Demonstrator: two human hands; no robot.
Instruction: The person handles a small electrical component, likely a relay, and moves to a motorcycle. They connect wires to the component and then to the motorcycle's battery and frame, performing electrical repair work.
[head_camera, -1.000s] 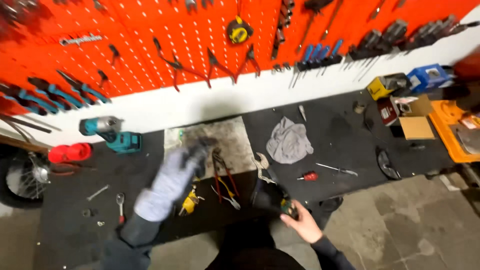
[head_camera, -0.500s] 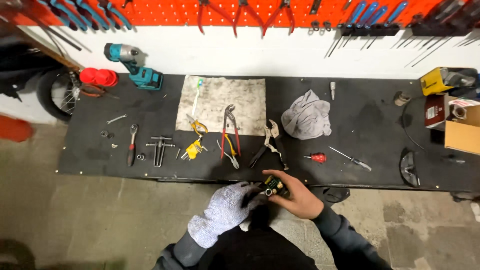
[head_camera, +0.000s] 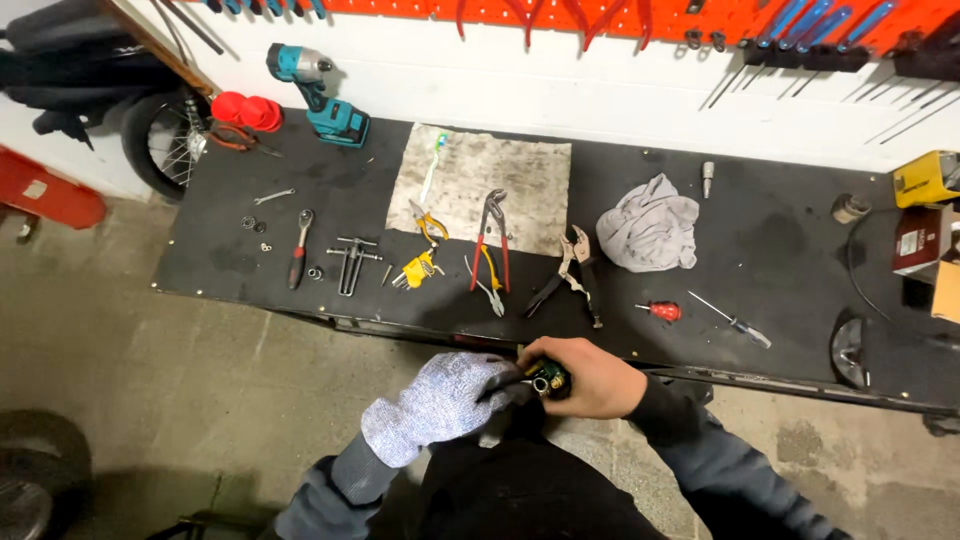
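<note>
My right hand (head_camera: 590, 378) is bare and closed around a small dark part with green and brass-coloured bits (head_camera: 547, 380), held close to my body below the front edge of the black workbench (head_camera: 760, 250). My left hand (head_camera: 440, 405) wears a grey knitted glove, and its dark fingertips touch the same part from the left. Most of the part is hidden by my fingers. The nearest things on the bench are black pliers (head_camera: 568, 272) and red-handled pliers (head_camera: 490, 240).
On the bench lie a dirty cloth mat (head_camera: 520, 175), a grey rag (head_camera: 650, 222), a red screwdriver (head_camera: 660, 311), a thin screwdriver (head_camera: 730, 320), a ratchet (head_camera: 298, 250), yellow keys (head_camera: 418, 268) and a teal drill (head_camera: 322, 95). A wheel (head_camera: 165, 140) leans at left. Concrete floor lies below.
The view has tilted down from the red pegboard to the bench and floor. My gloved left hand left the bench and joined my right hand on the small part.
</note>
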